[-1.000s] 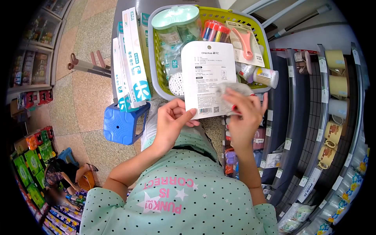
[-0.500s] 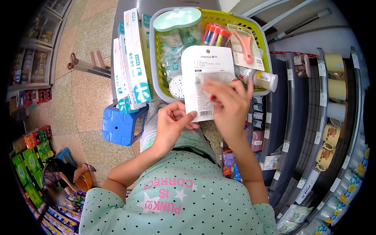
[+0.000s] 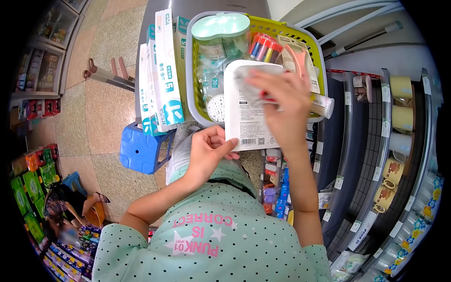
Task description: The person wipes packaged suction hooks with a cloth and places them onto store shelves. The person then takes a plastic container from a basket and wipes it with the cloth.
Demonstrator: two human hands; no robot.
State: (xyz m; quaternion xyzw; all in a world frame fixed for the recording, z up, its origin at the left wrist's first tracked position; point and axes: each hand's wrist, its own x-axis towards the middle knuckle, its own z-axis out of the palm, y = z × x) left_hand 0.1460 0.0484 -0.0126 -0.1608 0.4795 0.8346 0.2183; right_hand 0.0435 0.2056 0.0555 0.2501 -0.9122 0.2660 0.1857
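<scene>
My left hand [image 3: 212, 149] pinches the lower left corner of a white packaging card [image 3: 243, 123], printed with text and a barcode. Its back faces me, in front of the basket. Over the card's upper part is my right hand [image 3: 284, 105], blurred, its fingers curled round a grey, crumpled cloth-like thing [image 3: 250, 77] with red bits showing. Behind the card stands a grey and yellow-green basket [image 3: 189, 80]. It holds a mint-lidded container [image 3: 221, 27], a tub of cotton swabs [image 3: 216, 108], colored markers [image 3: 265, 48], a carded pink tool [image 3: 297, 58] and a toothpick jar [image 3: 322, 106].
Long white and teal boxes [image 3: 165, 70] lie left of the basket on a grey surface [image 3: 206, 5]. A blue stool [image 3: 138, 150] stands on the tiled floor. Shelves with cups [image 3: 391, 174] line the right side. Another person [image 3: 66, 207] sits at lower left.
My right hand has moved slightly up and right across the card with the grey thing. The card has tipped a little, and my left hand keeps its corner. The view has shifted slightly.
</scene>
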